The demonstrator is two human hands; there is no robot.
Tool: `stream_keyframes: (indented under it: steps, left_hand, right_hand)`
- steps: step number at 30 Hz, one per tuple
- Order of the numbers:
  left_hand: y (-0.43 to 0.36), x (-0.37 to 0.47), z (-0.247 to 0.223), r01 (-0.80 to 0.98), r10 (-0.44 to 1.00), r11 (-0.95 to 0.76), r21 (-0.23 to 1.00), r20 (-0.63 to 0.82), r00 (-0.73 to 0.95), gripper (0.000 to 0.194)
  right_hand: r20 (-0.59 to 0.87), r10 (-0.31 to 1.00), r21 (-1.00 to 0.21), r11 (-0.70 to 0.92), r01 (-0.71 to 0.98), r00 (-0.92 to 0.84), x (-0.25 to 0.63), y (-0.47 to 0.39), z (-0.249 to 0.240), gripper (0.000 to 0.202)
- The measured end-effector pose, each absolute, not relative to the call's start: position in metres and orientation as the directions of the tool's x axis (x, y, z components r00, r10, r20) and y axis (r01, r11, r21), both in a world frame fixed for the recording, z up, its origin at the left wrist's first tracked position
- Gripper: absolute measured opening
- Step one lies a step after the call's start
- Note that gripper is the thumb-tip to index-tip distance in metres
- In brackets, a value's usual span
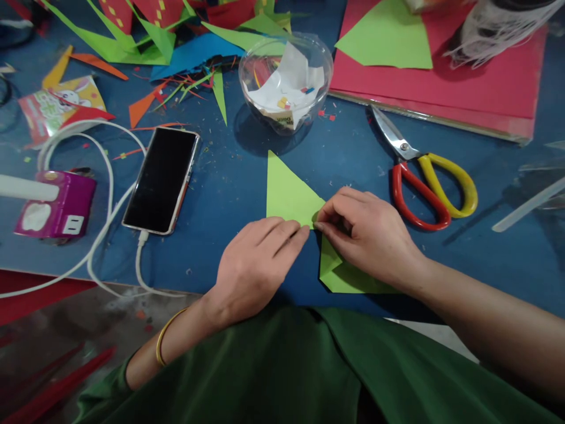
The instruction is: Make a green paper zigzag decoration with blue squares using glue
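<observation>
A light green paper triangle (286, 191) lies on the blue table in front of me, one corner pointing away. Flat along its near edge rests my left hand (260, 259), fingers stretched out and holding nothing. My right hand (364, 229) pinches the triangle's right corner between thumb and fingertips. Beneath my right wrist is another piece of green paper (353, 280), folded at its left end and partly covered by the hand. Scissors (404, 148) with one red and one yellow handle lie to the right, blades slightly apart.
A clear plastic bowl (251, 97) with paper scraps stands beyond the triangle. To the left lie a phone (162, 179) on a white cable and a purple box (66, 203). Red sheets (477, 97) are at the back right; cut green-and-red paper shapes (145, 44) lie at the back left.
</observation>
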State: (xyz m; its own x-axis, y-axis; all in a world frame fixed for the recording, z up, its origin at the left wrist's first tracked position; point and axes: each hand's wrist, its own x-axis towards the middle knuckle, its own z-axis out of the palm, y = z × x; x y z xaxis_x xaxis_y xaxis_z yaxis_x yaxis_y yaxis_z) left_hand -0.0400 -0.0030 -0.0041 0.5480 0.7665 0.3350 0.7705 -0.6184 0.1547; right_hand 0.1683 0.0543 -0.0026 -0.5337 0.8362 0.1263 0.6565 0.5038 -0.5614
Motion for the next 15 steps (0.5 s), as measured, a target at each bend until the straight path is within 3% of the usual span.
stream_keyframes:
  steps: [10,13,15]
  left_hand:
    - [-0.013,-0.029,0.006,0.765,0.769,-0.636,0.095,0.159,0.619,0.043]
    - [-0.016,-0.025,0.006,0.791,0.793,-0.606,0.084,0.139,0.593,0.044]
    - [-0.019,-0.022,0.005,0.799,0.798,-0.597,0.07,0.155,0.583,0.044]
  right_hand:
    - [0.024,0.917,-0.845,0.232,0.483,-0.397,0.182,0.068,0.004,0.013]
    - [0.093,0.892,-0.812,0.326,0.484,-0.443,0.184,0.064,0.008,0.024]
    - [0.187,0.813,-0.699,0.505,0.507,-0.551,0.184,0.054,0.012,0.03]
